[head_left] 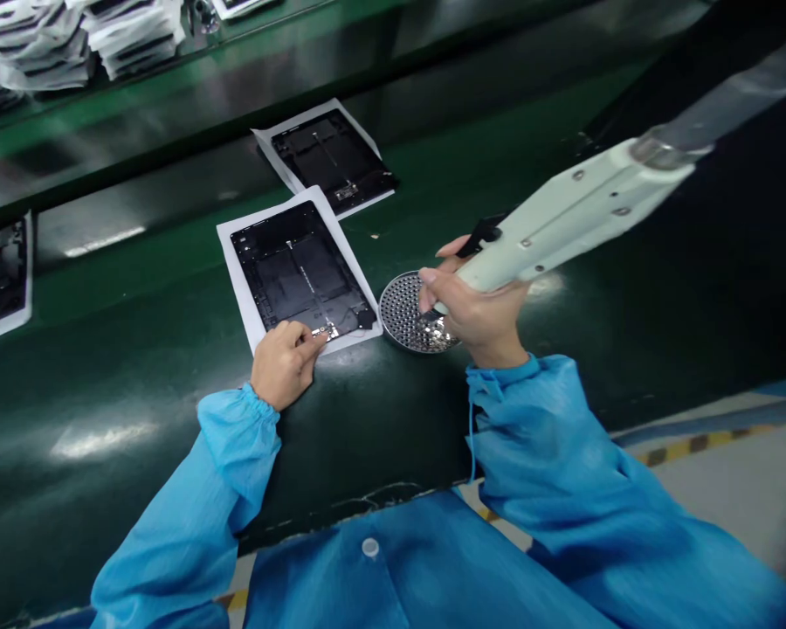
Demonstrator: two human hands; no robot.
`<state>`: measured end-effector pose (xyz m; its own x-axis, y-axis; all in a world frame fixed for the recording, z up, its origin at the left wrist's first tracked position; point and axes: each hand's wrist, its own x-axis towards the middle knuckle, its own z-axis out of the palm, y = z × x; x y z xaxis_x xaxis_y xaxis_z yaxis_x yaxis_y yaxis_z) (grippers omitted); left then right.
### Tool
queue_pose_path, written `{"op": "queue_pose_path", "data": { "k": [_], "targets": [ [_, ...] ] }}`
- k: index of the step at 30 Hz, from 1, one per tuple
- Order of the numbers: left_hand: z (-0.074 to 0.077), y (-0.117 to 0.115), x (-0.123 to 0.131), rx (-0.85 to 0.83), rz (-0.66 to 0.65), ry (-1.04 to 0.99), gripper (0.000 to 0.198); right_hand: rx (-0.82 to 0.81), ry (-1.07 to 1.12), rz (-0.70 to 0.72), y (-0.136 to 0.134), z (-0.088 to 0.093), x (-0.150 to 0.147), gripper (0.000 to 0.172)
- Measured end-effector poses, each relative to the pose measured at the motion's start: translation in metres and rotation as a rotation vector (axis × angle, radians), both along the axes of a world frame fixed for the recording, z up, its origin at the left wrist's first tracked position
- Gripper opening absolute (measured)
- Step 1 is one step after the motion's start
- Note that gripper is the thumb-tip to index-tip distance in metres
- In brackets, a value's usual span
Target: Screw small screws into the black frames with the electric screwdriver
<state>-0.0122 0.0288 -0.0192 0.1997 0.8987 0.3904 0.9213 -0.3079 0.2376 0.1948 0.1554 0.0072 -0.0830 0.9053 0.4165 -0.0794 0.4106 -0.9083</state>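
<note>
My right hand point(478, 310) is wrapped round a pale electric screwdriver point(563, 214), its black lever near the fingers. The screwdriver's lower end is over a round metal dish point(399, 310) with a grid of holes and small shiny screws in it; the tip itself is hard to make out. Closed, my left hand point(285, 362) has its thumb and forefinger pressed together at a small circuit board point(327, 333) along the near edge of an opened black tablet housing point(294, 262). Whatever those fingertips pinch is hidden. The housing lies on a white sheet point(242, 288), beside the dish.
A second tablet housing point(331, 157) on a white sheet lies just behind; another housing point(0, 262) is at the left edge. Stacks of wrapped panels point(134, 35) stand on a raised shelf at the back. The green bench point(137, 367) ends close to my body.
</note>
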Motion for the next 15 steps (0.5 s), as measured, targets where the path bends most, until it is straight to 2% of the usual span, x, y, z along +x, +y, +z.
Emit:
{"op": "queue_pose_path", "data": {
  "k": [9, 15],
  "targets": [
    [0.0001, -0.0005, -0.0025, -0.003, -0.005, -0.012, 0.026, -0.012, 0.036, 0.045, -0.0043, 0.0069, -0.0023, 0.023],
    [0.0007, -0.0005, -0.0029, 0.021, -0.006, -0.005, 0.025, -0.026, -0.019, 0.013, -0.0015, 0.0023, -0.0017, 0.029]
  ]
}}
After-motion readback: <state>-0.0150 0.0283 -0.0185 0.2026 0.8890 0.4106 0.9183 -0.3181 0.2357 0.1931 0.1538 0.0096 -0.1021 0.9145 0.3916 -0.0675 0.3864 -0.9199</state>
